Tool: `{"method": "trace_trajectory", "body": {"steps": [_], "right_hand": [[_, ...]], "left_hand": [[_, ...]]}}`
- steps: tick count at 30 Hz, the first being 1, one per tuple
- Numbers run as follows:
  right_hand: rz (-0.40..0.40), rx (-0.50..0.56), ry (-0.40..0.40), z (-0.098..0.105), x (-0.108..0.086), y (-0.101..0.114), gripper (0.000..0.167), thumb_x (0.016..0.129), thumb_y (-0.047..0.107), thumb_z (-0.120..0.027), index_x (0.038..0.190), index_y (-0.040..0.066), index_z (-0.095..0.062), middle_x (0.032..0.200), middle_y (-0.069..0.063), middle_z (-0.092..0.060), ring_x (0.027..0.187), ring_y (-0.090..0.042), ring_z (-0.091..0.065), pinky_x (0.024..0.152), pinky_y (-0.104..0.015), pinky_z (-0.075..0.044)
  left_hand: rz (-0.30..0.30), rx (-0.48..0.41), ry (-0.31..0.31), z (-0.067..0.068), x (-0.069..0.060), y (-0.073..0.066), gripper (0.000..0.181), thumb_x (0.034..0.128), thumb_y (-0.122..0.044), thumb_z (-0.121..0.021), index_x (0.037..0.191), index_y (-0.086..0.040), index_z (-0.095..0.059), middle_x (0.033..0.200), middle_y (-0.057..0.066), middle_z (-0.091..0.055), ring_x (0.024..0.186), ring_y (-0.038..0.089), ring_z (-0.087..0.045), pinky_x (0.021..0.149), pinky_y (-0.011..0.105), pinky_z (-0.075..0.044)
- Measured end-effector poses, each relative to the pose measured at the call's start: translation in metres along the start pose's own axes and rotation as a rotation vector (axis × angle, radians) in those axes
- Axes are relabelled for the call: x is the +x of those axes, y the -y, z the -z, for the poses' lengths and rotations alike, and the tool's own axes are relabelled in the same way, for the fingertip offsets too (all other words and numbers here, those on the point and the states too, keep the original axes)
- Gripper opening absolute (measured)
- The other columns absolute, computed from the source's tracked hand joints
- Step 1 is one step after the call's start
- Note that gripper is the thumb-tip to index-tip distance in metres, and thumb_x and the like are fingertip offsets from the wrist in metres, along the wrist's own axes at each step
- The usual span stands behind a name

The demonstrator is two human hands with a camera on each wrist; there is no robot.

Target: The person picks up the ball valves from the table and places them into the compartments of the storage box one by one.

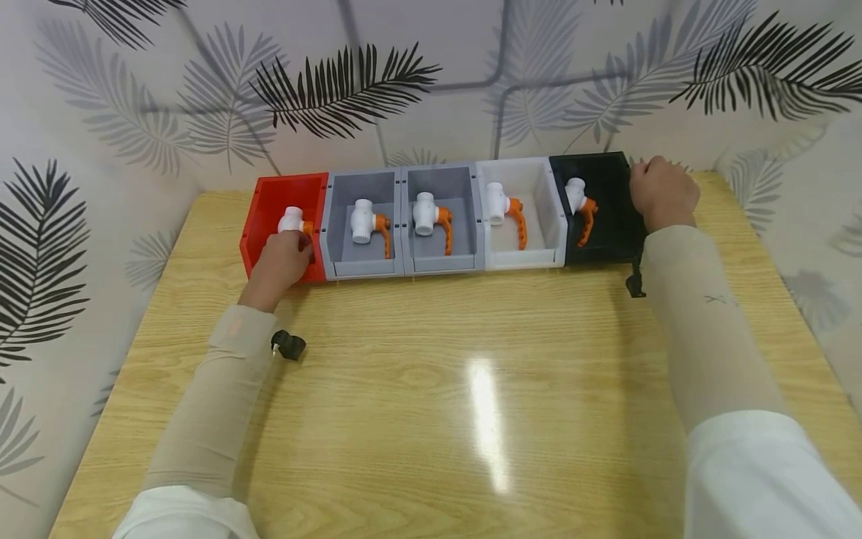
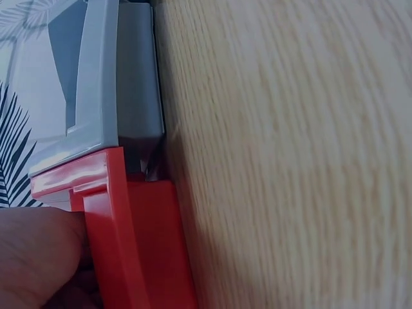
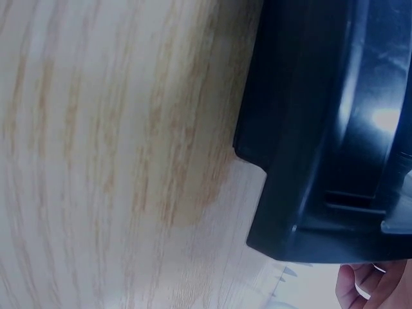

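My left hand reaches over the front of the red bin. Its fingers pinch the orange handle of a white ball valve there, most of the handle being covered by the hand. In the left wrist view, the bin's red front wall hides the fingertips. With fingers curled, my right hand is at the right wall of the black bin. The right wrist view shows some of its fingers past the bin's edge, nothing visible between them. A ball valve lies inside the black bin.
Between these bins stand two grey bins and a white bin, each with a white ball valve with an orange handle. The row stands on a wooden table against a leaf-patterned backdrop.
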State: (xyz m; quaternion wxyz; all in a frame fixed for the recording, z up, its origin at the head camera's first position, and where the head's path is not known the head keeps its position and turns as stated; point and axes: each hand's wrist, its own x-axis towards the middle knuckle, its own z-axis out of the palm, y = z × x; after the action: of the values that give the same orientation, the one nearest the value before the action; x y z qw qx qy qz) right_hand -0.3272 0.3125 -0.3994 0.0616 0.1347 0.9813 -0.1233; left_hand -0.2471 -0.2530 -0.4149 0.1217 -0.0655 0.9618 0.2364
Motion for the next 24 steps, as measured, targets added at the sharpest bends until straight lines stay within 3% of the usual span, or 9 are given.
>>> {"method": "trace_trajectory", "body": {"steps": [6,10,14,18,24], "right_hand": [[0.011,0.009,0.000,-0.003,0.003,0.000,0.064,0.097,0.039,-0.009,0.124,-0.009,-0.041,0.121,-0.037,-0.044,0.105,-0.053,-0.045,0.077,-0.062,-0.039],[0.025,0.025,-0.003,-0.004,0.004,0.001,0.063,0.097,0.038,-0.010,0.124,-0.009,-0.041,0.122,-0.037,-0.043,0.106,-0.053,-0.044,0.078,-0.062,-0.039],[0.054,0.054,-0.014,-0.006,0.005,-0.002,0.059,0.097,0.037,-0.011,0.119,-0.007,-0.043,0.119,-0.036,-0.045,0.105,-0.052,-0.045,0.077,-0.061,-0.038],[0.071,0.095,-0.025,-0.008,0.006,-0.006,0.054,0.096,0.037,-0.013,0.111,-0.005,-0.044,0.114,-0.033,-0.046,0.102,-0.051,-0.046,0.075,-0.060,-0.038],[0.094,0.085,-0.065,-0.011,0.009,-0.009,0.053,0.097,0.037,-0.017,0.114,-0.006,-0.045,0.110,-0.032,-0.049,0.097,-0.050,-0.049,0.073,-0.059,-0.039]], "left_hand": [[-0.078,0.015,-0.061,0.000,-0.001,0.003,0.026,0.0948,-0.025,-0.050,0.107,-0.002,-0.051,0.087,0.015,-0.056,0.074,0.026,-0.053,0.067,0.033,-0.045],[-0.134,0.008,-0.150,0.000,0.000,0.004,0.027,0.0942,-0.022,-0.051,0.110,-0.001,-0.052,0.089,0.015,-0.057,0.074,0.026,-0.053,0.066,0.034,-0.047],[-0.179,-0.004,-0.244,0.001,0.000,0.002,0.033,0.0930,-0.021,-0.053,0.120,-0.001,-0.051,0.101,0.015,-0.058,0.084,0.027,-0.053,0.076,0.039,-0.050],[-0.221,0.022,-0.312,0.003,0.000,-0.001,0.038,0.0930,-0.022,-0.052,0.126,-0.003,-0.049,0.114,0.015,-0.055,0.100,0.028,-0.051,0.089,0.043,-0.046],[-0.245,0.070,-0.344,0.004,-0.004,-0.005,0.049,0.0939,-0.036,-0.048,0.133,-0.006,-0.042,0.128,0.016,-0.047,0.113,0.031,-0.043,0.095,0.046,-0.040]]}}
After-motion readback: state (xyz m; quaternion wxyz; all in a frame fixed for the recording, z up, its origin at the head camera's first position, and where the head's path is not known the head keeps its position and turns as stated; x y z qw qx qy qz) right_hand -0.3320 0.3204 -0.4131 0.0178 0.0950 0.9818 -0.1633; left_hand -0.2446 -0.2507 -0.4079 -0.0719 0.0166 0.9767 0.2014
